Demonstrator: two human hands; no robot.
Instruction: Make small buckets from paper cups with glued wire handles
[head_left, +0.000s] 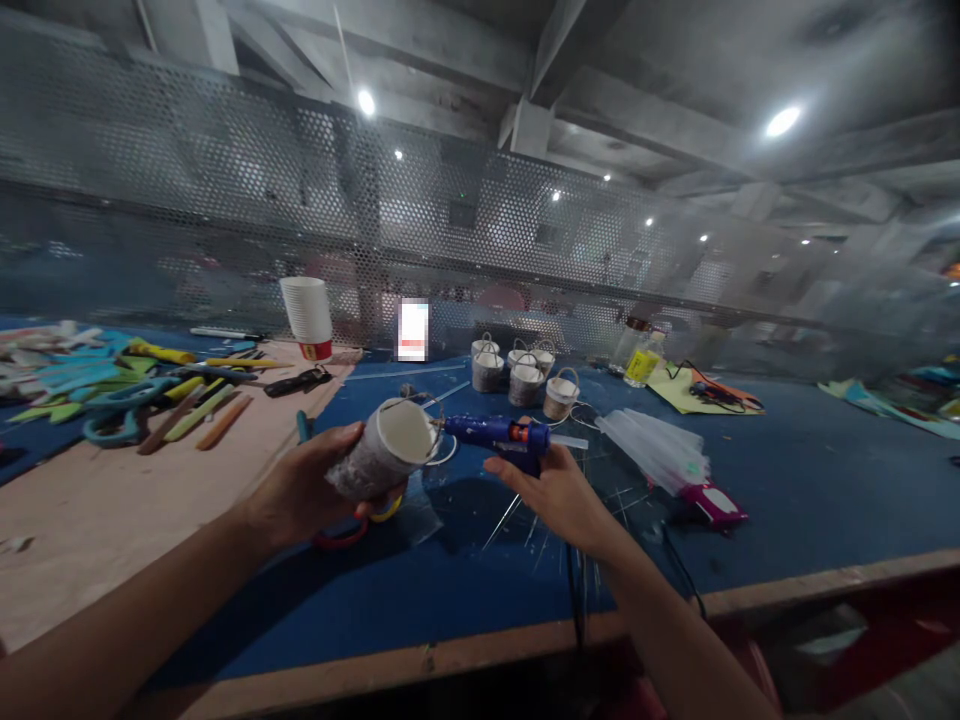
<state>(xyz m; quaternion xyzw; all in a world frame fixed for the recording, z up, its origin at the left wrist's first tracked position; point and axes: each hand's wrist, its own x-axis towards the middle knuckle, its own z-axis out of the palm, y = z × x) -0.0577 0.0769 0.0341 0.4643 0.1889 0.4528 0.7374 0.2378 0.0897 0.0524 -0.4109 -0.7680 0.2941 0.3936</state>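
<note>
My left hand (311, 490) is wrapped round a paper cup (382, 450) covered in grey wrapping, tilted so its white open mouth faces me. My right hand (559, 490) grips a blue hot glue gun (502, 437), its nozzle pointing left and touching the cup's rim, where a thin wire handle hangs. A glue stick pokes out of the gun's back. Both hands hover above the blue mat (787, 470). Red-handled scissors (341, 535) lie under my left hand.
Several finished small wrapped baskets (525, 378) stand behind. A stack of white cups (307, 318) sits on a wooden board (90, 510) with pencils and scissors at left. A bag of glue sticks (660, 450) and a pink box lie at right. Perforated metal screen behind.
</note>
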